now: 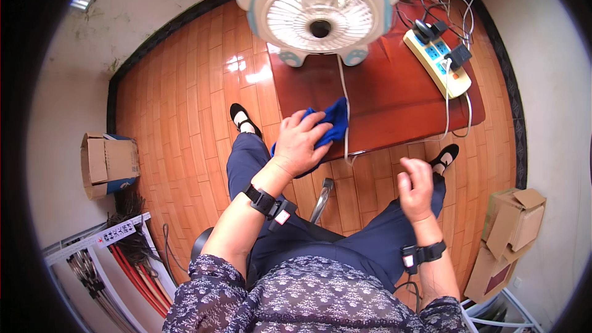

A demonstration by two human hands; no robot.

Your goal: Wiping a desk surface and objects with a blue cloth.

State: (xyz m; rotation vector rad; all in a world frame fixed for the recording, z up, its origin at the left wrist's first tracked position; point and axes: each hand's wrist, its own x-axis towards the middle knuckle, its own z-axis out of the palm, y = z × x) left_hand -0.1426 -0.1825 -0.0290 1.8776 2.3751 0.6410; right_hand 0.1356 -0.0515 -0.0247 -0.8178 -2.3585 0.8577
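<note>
My left hand (299, 141) lies over a bunched blue cloth (336, 118), its fingers bent into the fabric. The cloth rests at the near left edge of a glossy red-brown wooden table (388, 106), and part of it hangs over that edge. Just right of the cloth, a white cord (344, 88) runs from under a white electric fan (319, 14) to the table's near edge. The fan has teal trim and paw-shaped feet, and its top is cut off by the picture. Above my right thigh, my right hand (416, 189) hovers with nothing in it, fingers loosely curled and thumb apart.
A cream power strip (437, 62) with black adapters and tangled cables sits on the table's right side. Cardboard boxes stand at left (111, 162) and right (508, 231). A rack (125, 263) of long-handled tools is at lower left. A metal chair leg (322, 199) shows between my legs.
</note>
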